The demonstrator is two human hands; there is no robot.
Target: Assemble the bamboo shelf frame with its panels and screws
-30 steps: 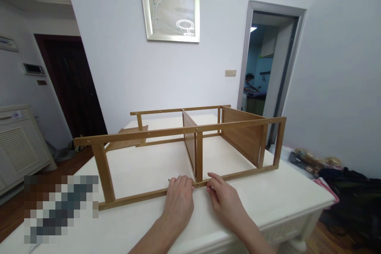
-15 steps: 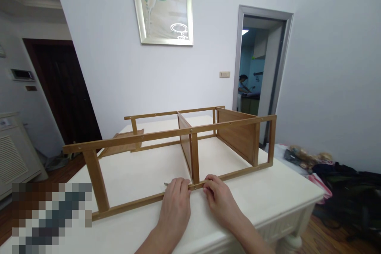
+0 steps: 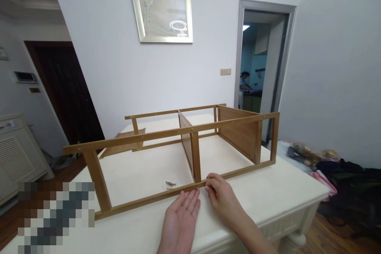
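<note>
Left grip [image 3: 181, 220] near screws [image 3: 170, 183] and bag [image 3: 176, 182]

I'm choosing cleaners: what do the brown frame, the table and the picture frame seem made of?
Brown frame: likely wood, satin; its panels look faintly streaked.
Table: probably painted wood, softly glossy, even white without visible grain.
Picture frame: metallic sheen, so metal or coated wood, unclear.

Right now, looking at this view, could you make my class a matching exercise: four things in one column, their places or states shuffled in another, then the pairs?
Things
1. left hand
2. screws
3. right hand
4. framed picture

Places or states
A. hanging on the wall
B. fingers curled at the wooden frame
C. palm turned up
D. lying on the table

Pairs: 1-C, 2-D, 3-B, 4-A
</note>
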